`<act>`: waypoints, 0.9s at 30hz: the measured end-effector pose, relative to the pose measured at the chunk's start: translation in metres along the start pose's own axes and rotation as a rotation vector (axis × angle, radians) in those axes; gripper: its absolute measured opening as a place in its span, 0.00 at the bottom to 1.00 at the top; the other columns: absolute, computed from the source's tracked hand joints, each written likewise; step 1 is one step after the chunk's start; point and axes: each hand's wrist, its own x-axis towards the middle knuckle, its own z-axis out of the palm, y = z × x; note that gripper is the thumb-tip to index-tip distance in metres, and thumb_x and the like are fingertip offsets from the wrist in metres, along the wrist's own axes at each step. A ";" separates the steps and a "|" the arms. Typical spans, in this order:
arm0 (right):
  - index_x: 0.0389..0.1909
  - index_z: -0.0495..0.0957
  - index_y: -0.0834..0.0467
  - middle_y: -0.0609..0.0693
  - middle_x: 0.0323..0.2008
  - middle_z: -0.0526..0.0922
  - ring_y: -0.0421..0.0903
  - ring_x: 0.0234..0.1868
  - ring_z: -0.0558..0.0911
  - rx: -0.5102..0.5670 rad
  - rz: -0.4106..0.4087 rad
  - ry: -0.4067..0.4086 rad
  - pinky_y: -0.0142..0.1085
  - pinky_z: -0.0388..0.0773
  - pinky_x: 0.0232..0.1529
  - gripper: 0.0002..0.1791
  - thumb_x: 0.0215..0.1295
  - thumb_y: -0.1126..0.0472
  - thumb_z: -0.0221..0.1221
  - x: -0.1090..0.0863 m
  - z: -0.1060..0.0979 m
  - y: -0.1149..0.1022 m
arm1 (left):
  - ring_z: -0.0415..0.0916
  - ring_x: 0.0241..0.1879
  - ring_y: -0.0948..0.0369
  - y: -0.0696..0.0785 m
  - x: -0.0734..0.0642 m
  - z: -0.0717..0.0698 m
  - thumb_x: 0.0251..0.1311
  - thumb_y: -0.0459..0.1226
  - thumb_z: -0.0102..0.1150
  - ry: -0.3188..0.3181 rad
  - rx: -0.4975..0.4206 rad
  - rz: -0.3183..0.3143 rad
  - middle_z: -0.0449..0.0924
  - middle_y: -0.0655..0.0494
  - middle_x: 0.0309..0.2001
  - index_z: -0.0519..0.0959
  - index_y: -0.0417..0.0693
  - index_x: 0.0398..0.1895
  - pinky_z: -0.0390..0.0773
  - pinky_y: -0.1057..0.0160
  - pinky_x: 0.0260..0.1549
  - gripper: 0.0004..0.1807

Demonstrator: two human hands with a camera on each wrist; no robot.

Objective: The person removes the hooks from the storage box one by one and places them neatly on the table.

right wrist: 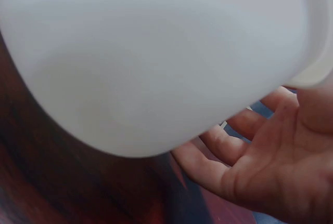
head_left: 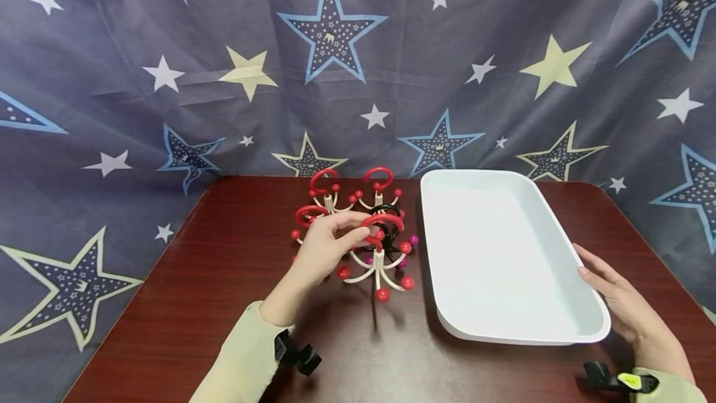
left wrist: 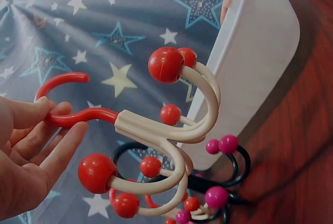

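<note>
My left hand (head_left: 330, 244) pinches the red hook of a swivel hanger (head_left: 379, 260), which has cream curved arms tipped with red balls. In the left wrist view the thumb and fingers close round the red hook (left wrist: 78, 117), and the arms spread away from the hand. On the tray's right side, my right hand (head_left: 621, 306) grips the white tray (head_left: 498, 254), thumb at the rim and fingers along the outside. The right wrist view shows those fingers (right wrist: 223, 146) partly hidden behind the tray wall (right wrist: 140, 89).
Behind the held hanger stand several more red-and-cream hangers (head_left: 329, 202) and a black hanger (head_left: 386, 208) with magenta balls, partly hidden by the left hand. They lie left of the tray on a dark red table (head_left: 184, 303). A star-patterned cloth (head_left: 358, 98) hangs behind.
</note>
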 end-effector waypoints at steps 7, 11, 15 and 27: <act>0.64 0.60 0.38 0.32 0.44 0.79 0.35 0.40 0.80 0.014 0.006 0.003 0.35 0.79 0.33 0.25 0.70 0.62 0.42 0.000 0.000 -0.001 | 0.81 0.35 0.64 -0.011 -0.014 -0.011 0.56 0.29 0.56 0.054 -0.024 -0.041 0.79 0.34 0.42 0.74 0.31 0.48 0.79 0.59 0.39 0.16; 0.64 0.60 0.38 0.32 0.44 0.79 0.35 0.40 0.81 0.016 0.010 0.006 0.35 0.79 0.33 0.25 0.70 0.62 0.42 0.000 0.000 -0.001 | 0.82 0.34 0.57 -0.018 -0.020 -0.015 0.56 0.31 0.58 0.082 0.047 -0.062 0.80 0.37 0.40 0.77 0.35 0.47 0.79 0.63 0.37 0.15; 0.65 0.60 0.39 0.33 0.44 0.79 0.35 0.40 0.80 0.025 0.001 -0.005 0.35 0.79 0.34 0.25 0.71 0.63 0.41 0.000 0.001 -0.001 | 0.82 0.34 0.57 -0.026 -0.023 -0.018 0.56 0.31 0.57 0.089 0.035 -0.071 0.79 0.35 0.40 0.76 0.33 0.46 0.79 0.63 0.37 0.14; 0.65 0.59 0.39 0.32 0.45 0.78 0.35 0.40 0.80 0.009 -0.009 -0.007 0.35 0.79 0.34 0.25 0.71 0.63 0.41 -0.001 0.002 -0.001 | 0.79 0.37 0.66 -0.050 -0.026 -0.024 0.57 0.27 0.54 0.025 -0.040 -0.057 0.77 0.31 0.42 0.74 0.27 0.46 0.78 0.59 0.40 0.14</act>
